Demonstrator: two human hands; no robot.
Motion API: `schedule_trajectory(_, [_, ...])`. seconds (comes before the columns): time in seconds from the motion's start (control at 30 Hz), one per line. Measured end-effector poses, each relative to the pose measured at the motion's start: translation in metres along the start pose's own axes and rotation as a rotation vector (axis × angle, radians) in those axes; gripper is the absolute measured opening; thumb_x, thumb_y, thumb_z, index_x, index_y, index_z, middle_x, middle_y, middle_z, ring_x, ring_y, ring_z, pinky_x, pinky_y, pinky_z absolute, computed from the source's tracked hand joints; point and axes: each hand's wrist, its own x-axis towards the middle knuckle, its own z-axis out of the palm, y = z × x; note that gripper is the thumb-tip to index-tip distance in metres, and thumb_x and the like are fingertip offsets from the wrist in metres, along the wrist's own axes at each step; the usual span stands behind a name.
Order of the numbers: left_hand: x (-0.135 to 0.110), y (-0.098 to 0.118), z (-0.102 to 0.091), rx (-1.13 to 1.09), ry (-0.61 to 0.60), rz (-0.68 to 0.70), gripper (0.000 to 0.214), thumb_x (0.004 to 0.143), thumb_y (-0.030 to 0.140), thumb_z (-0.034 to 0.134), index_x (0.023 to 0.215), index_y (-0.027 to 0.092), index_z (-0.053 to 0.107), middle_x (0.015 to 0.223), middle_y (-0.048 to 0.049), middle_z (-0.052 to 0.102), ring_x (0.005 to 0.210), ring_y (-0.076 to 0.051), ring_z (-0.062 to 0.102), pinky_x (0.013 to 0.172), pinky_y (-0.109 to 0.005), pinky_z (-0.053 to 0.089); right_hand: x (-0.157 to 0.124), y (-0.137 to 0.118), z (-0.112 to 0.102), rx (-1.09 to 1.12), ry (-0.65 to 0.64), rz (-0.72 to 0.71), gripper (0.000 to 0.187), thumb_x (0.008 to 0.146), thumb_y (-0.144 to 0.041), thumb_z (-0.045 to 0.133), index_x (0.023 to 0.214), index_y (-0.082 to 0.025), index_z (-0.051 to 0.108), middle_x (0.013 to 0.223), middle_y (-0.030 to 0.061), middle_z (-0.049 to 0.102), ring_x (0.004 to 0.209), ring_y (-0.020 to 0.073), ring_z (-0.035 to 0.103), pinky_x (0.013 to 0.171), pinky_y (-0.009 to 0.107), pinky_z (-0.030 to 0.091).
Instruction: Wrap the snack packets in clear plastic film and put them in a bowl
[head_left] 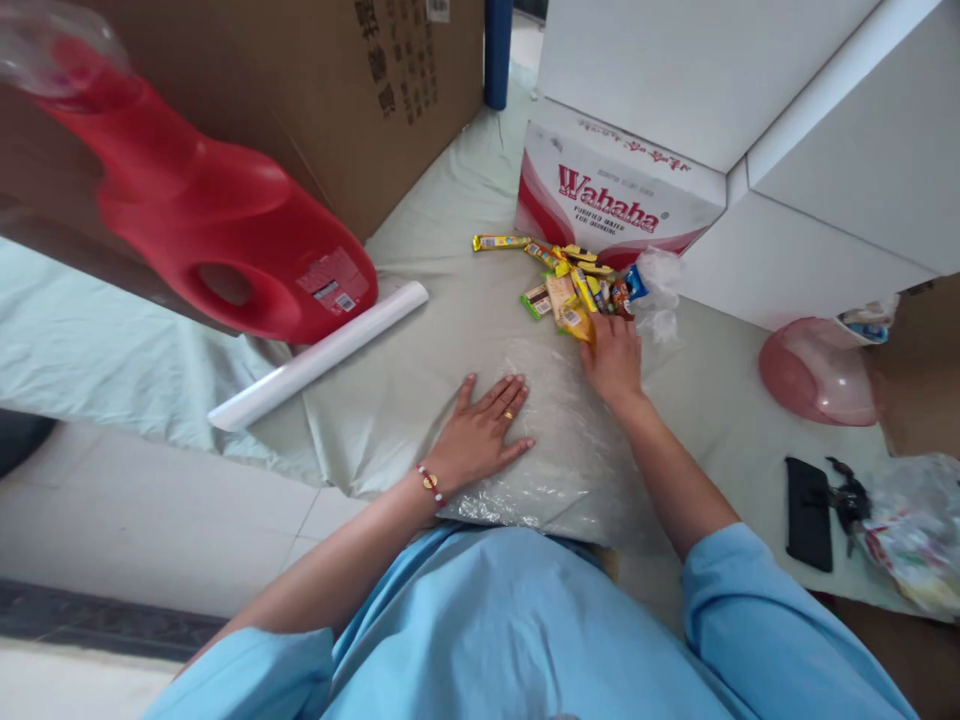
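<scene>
My left hand lies flat with its fingers spread on a sheet of clear plastic, spread over the cloth in front of me. A ring and a red bracelet are on it. My right hand reaches to the near edge of a heap of small wrapped snacks; its fingers are stretched out and touch the packets. Closest to its thumb is a yellow packet. Around it lie a green-edged packet, a blue wrapper and a yellow stick-shaped packet. Some crumpled clear plastic sits right of the heap.
Behind the snacks stands a Wahaba-printed carton against white cabinets. On the left are a big red detergent bottle, a white roll and a brown cardboard box. A pink bowl, black phone and keys lie right.
</scene>
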Motion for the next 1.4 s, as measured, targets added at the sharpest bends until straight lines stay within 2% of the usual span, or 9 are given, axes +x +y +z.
schedule_trajectory(0.13, [0.0, -0.001, 0.001, -0.005, 0.006, 0.003, 0.075, 0.107, 0.064, 0.037, 0.169, 0.022, 0.028, 0.175, -0.0127, 0.03, 0.162, -0.03, 0.032, 0.134, -0.064, 0.002, -0.033, 0.032, -0.04, 0.309, 0.102, -0.095, 0.048, 0.094, -0.03, 0.063, 0.141, -0.021, 0.06, 0.126, 0.015, 0.066, 0.115, 0.0326, 0.061, 0.103, 0.052, 0.052])
schedule_trajectory(0.27, [-0.001, -0.001, 0.002, -0.011, 0.006, 0.002, 0.076, 0.108, 0.065, 0.034, 0.169, 0.02, 0.028, 0.175, -0.0124, 0.029, 0.163, -0.028, 0.031, 0.134, -0.063, -0.001, -0.08, 0.029, -0.072, 0.518, -0.046, -0.243, 0.045, 0.098, -0.03, 0.064, 0.143, -0.027, 0.059, 0.124, 0.0095, 0.068, 0.111, 0.026, 0.066, 0.099, 0.044, 0.054])
schedule_trajectory(0.47, [-0.001, 0.0, 0.002, -0.007, 0.005, -0.003, 0.077, 0.108, 0.064, 0.032, 0.17, 0.019, 0.025, 0.176, -0.0118, 0.027, 0.164, -0.027, 0.029, 0.134, -0.062, -0.005, -0.125, 0.003, -0.038, 0.293, -0.305, -0.331, 0.05, 0.098, -0.022, 0.061, 0.148, -0.024, 0.061, 0.135, 0.0148, 0.067, 0.122, 0.0323, 0.058, 0.105, 0.052, 0.051])
schedule_trajectory(0.6, [-0.002, 0.0, 0.002, 0.0, 0.0, -0.007, 0.078, 0.108, 0.064, 0.033, 0.171, 0.019, 0.024, 0.176, -0.0127, 0.028, 0.163, -0.027, 0.029, 0.134, -0.062, -0.005, -0.137, 0.005, -0.02, 0.228, -0.281, -0.285, 0.047, 0.101, -0.026, 0.061, 0.149, -0.023, 0.061, 0.137, 0.016, 0.067, 0.124, 0.0334, 0.056, 0.104, 0.054, 0.05])
schedule_trajectory(0.9, [0.0, -0.002, 0.002, -0.019, 0.025, -0.004, 0.081, 0.106, 0.06, 0.044, 0.17, 0.015, 0.024, 0.175, -0.0172, 0.028, 0.163, -0.031, 0.03, 0.134, -0.066, 0.004, -0.156, 0.0, -0.023, 0.269, -0.268, -0.209, 0.053, 0.101, -0.033, 0.063, 0.153, -0.026, 0.056, 0.143, 0.0173, 0.063, 0.13, 0.0364, 0.056, 0.107, 0.06, 0.05])
schedule_trajectory(1.07, [-0.036, -0.014, -0.012, -0.161, 0.146, 0.099, 0.062, 0.102, 0.041, 0.053, 0.16, 0.02, 0.045, 0.171, -0.0161, 0.041, 0.164, -0.032, 0.029, 0.134, -0.063, 0.014, -0.189, 0.02, -0.058, 0.486, -0.157, -0.255, 0.05, 0.103, -0.036, 0.061, 0.152, -0.029, 0.054, 0.14, 0.0157, 0.062, 0.128, 0.0313, 0.061, 0.107, 0.054, 0.055])
schedule_trajectory(1.17, [-0.071, -0.022, -0.021, -0.341, -0.036, 0.35, 0.057, 0.093, 0.024, 0.054, 0.15, 0.026, 0.056, 0.163, -0.0088, 0.054, 0.161, -0.026, 0.036, 0.135, -0.056, 0.021, -0.223, 0.036, -0.075, 0.57, -0.308, -0.347, 0.05, 0.098, -0.039, 0.071, 0.146, -0.028, 0.059, 0.135, 0.0144, 0.067, 0.123, 0.0304, 0.065, 0.103, 0.049, 0.059])
schedule_trajectory(1.27, [-0.093, -0.026, -0.022, -0.344, -0.206, 0.36, 0.059, 0.089, 0.019, 0.056, 0.148, 0.027, 0.058, 0.165, -0.007, 0.052, 0.161, -0.025, 0.035, 0.136, -0.055, 0.02, -0.255, 0.047, -0.066, 0.52, -0.346, -0.348, 0.05, 0.096, -0.041, 0.074, 0.143, -0.026, 0.063, 0.142, 0.016, 0.065, 0.131, 0.0326, 0.063, 0.107, 0.053, 0.058])
schedule_trajectory(1.4, [-0.089, -0.027, -0.017, -0.368, -0.191, 0.296, 0.03, 0.103, 0.026, 0.052, 0.125, 0.028, 0.072, 0.151, -0.0073, 0.066, 0.152, -0.022, 0.049, 0.132, -0.051, 0.027, -0.267, 0.055, -0.043, 0.513, -0.234, -0.345, 0.023, 0.103, -0.028, 0.063, 0.123, -0.03, 0.073, 0.135, 0.0116, 0.072, 0.126, 0.0288, 0.067, 0.102, 0.052, 0.06])
